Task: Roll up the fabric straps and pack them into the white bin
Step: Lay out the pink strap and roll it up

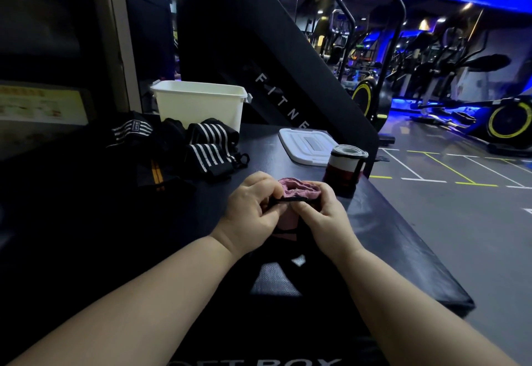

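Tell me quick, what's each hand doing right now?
Left hand: closed, gripping the pink strap roll.
Right hand: closed, gripping the same roll.

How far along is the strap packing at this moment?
Done: one red-and-white roll stands beside the lid, not yet binned. In hand: left hand and right hand grip the pink strap. Remaining: striped black straps lie piled by the white bin, inside hidden.

Black padded box point(403, 250) before me, with a mesh-textured top. White lid point(305, 141) lying flat at its far right. Tall black machine panel point(230, 34) behind, lettered FITNE. Yellowish poster point(40, 103) to my left. Grey floor point(460, 221) with white and yellow lines. Yellow-rimmed exercise bike point(509, 123) on my right.
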Tool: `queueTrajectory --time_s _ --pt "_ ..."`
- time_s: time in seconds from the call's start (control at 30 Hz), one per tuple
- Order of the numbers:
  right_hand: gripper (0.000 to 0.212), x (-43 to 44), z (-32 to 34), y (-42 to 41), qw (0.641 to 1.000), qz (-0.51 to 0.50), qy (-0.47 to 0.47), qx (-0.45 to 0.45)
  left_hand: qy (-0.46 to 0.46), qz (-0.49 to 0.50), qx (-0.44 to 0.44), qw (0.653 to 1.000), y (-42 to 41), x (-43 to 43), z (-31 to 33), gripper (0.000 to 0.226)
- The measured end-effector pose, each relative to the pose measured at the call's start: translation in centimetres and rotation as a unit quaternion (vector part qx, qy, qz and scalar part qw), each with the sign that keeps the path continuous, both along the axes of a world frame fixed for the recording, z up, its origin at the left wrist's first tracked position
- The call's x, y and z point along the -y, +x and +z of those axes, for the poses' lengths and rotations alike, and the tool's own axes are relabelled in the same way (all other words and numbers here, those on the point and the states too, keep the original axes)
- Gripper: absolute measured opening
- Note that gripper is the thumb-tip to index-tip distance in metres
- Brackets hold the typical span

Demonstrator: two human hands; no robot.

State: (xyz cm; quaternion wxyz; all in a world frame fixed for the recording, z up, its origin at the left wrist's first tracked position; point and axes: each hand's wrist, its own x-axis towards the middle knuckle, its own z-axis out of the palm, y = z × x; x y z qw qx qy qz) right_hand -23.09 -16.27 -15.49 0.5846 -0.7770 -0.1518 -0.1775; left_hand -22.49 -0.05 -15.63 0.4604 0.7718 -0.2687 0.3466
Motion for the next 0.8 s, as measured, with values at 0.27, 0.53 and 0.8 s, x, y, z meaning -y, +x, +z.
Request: queueTrajectory --time_s 0.27,0.53,0.8 --pt "0.030 0.8 0.0 0.4 0.998 0.037 0.002 -0.041 0.002 0.028 0.029 0.999 0.4 0.4 -0.6 0.020" --pt "0.033 0.8 -0.1 0.3 0.986 0.113 0.086 -0.090 -0.041 0.019 -0.042 0.998 0.7 -0.6 -0.7 0.017" --pt "0.038 0.5 -0.4 0.6 0.994 0.071 0.056 -0.063 -0.113 -0.009 -0.135 0.984 0.5 -0.7 -0.1 0.035"
